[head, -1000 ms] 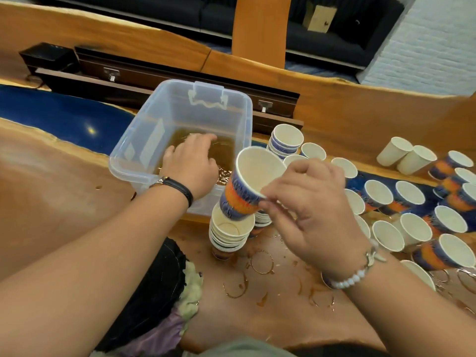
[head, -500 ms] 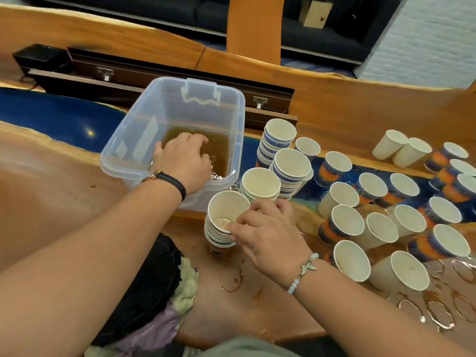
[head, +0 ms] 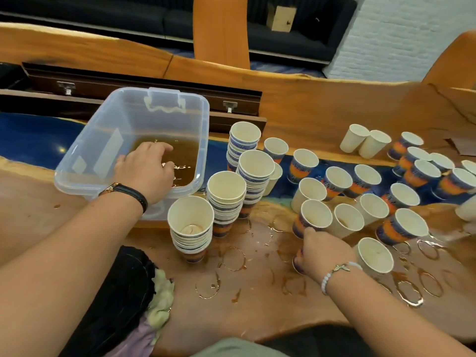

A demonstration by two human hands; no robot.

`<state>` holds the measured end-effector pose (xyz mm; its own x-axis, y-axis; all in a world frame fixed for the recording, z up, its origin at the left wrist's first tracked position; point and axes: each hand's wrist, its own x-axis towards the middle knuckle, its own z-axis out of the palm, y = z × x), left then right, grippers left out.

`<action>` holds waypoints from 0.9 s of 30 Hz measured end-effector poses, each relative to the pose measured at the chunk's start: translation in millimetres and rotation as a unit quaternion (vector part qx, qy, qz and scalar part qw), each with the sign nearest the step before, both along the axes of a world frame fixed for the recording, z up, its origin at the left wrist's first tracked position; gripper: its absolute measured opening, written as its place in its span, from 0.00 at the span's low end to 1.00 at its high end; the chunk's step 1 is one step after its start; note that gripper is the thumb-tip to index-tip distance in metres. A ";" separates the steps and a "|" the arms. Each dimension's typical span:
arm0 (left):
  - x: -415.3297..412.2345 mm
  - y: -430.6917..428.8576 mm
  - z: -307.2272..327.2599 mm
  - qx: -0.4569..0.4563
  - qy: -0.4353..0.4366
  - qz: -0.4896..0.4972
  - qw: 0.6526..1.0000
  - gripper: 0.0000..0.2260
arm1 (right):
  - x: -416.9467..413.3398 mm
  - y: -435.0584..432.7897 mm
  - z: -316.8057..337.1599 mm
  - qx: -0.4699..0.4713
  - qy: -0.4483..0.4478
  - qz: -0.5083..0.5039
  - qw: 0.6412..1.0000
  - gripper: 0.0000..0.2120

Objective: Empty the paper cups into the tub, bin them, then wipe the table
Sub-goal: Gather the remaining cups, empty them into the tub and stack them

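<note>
Leaving the nearest stack (head: 190, 228), where it was half a second ago, the right hand (head: 324, 251) has swung out to the right among the loose cups. The left hand (head: 144, 168) has stayed put on the clear plastic tub (head: 123, 117).

From the head camera, the right hand sits low over the wet wooden surface (head: 257, 300), back upward, fingers curled round a patterned paper cup (head: 297, 261). Only the cup's lower side shows, poking out at the hand's left edge; the rest is hidden beneath the palm. The fingertips also touch the wall of the next patterned cup (head: 313, 220) just beyond.

The left hand is draped over the tub's near rim, fingers bent down inside it and gripping the edge, just above the brown liquid (head: 185, 150) pooled in the bottom. The tub stands at the far left, well apart from the right hand, with four stacks of emptied cups between them. Many single cups stand to the right, the closest white one (head: 374, 256) just beside the right wrist. Brown ring stains (head: 233, 258) mark the surface in front of the stacks, and a bundle of cloth (head: 159, 300) lies at the near edge under the left forearm.
</note>
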<state>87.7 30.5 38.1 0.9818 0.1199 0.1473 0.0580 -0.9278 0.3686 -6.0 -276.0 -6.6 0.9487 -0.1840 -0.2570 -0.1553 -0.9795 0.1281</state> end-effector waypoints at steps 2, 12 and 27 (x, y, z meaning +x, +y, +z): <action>-0.8 -0.7 0.3 -0.004 0.001 0.001 1.000 0.16 | -0.5 -1.1 -13.2 0.021 -0.024 0.009 0.999 0.11; -8.7 0.0 5.2 -0.053 -0.023 -0.020 0.998 0.19 | 1.7 60.8 111.9 0.021 -0.036 0.142 0.989 0.06; -10.2 34.0 29.3 -0.292 -0.049 -0.035 0.955 0.32 | 78.7 168.0 122.6 0.289 -0.284 0.295 0.865 0.16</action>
<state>77.5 64.5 67.4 0.9755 0.1437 0.1664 -0.0576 -0.5633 0.8242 72.7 -107.9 116.0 0.8370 0.3795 0.3941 0.5168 -0.7850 -0.3416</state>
